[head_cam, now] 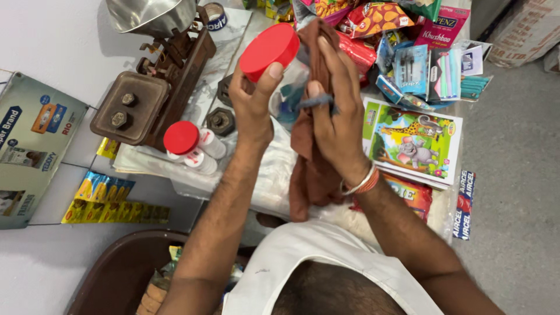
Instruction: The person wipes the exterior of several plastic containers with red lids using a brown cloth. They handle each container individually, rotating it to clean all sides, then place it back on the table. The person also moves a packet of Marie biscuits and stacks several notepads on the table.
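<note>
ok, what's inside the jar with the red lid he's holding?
Mostly hidden: the left hand and brown cloth cover the clear jar. Something blue shows through the wall; what it is can't be made out.

A rusty balance scale (153, 87) with a steel pan (153, 14) is seen far left, hexagonal weights (220, 121) just beside it. A second red-lidded jar (188, 143) lies near them. A cartoon-animal picture book (413, 143) is placed at right, snack packets (373, 17) heaped beyond it. Yellow sachet strips (111, 201) are laid near left, beside a brown tub (125, 274).
</note>
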